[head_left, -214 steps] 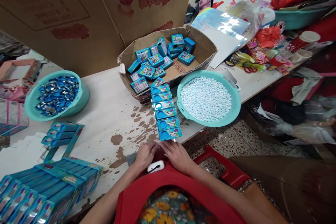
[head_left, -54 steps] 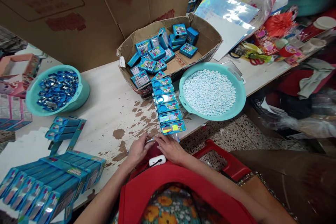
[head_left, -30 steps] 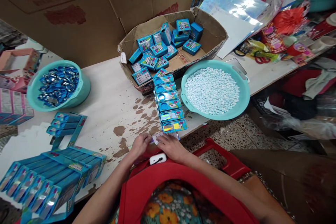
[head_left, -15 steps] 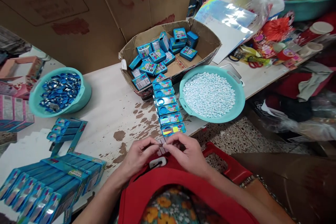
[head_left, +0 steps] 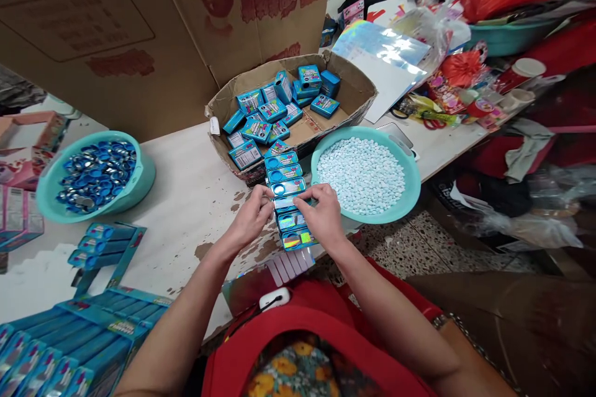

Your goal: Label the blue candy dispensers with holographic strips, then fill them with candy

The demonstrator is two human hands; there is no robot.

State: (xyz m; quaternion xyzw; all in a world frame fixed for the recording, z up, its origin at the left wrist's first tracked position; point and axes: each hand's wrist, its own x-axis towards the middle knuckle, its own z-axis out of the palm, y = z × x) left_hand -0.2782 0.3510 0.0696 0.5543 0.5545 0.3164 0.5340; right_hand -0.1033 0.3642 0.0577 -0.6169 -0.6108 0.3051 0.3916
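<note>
A row of slim blue boxes printed with bright lettering runs from the cardboard box toward me. Over one of them, a small pale strip, seemingly a sticker, stretches between my hands. My left hand pinches its left end, fingers closed. The other end is under the thumb and fingertips of my right hand, also pinched. Two nearer boxes carry shiny rainbow patches. Below the row, at the table edge, lies a sheet with several pale strips on it.
A torn cardboard box holds several blue packs. To its right stands a turquoise bowl of pale tablets; far left, another bowl holds blue-and-silver pieces. Stacked blue cartons fill the lower left. Scissors lie among clutter at right.
Both hands have moved forward from the strip sheet at the table edge to the row of blue boxes, carrying a pale strip. The sheet is now uncovered, and the view has shifted slightly.
</note>
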